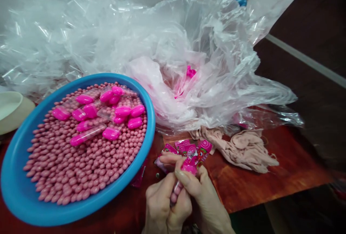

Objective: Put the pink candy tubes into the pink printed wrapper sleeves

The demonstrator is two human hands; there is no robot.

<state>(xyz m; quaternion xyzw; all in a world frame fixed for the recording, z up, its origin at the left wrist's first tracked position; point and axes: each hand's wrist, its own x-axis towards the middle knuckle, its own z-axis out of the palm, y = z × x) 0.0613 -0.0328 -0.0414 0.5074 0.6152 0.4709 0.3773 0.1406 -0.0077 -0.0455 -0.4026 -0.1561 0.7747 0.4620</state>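
Tube [177, 191], clear w/ pink balls inside & a bright pink cap [189, 166], is in both hands at bottom ctr, just R of the basin. It's tilted, cap end up & slightly R. L hand [159, 201] is curled narrow round the lower part; R hand [204, 196] is closed on it too, thumb & fingers nr the cap. Fingers overlap, so exact contact pts are partly hidden. A pink printed wrapper [203, 150] w/ a red fruit-like figure sticks up by the cap; can't tell if it's att. to the tube. More pink packets [185, 146] lie just behind the hands, & another pink packet [139, 177] is nr the basin's R side.

Blue basin [152, 118] on the L is full of small dusty-pink balls [81, 171]; on top, approx. a dozen capped tubes [88, 135] lie at mixed angles, grouped twd the back & R. White bowl [24, 113] is at the far L edge, partly cut off.

Behind: big heap of clear plastic [67, 35], L to ctr; crumpled translucent bag [229, 89] ctr to R, open, w/ bright pink pcs [190, 71] inside. Beige cloth [244, 149], crumpled, lies R of the packets on the reddish-brown table [240, 189].
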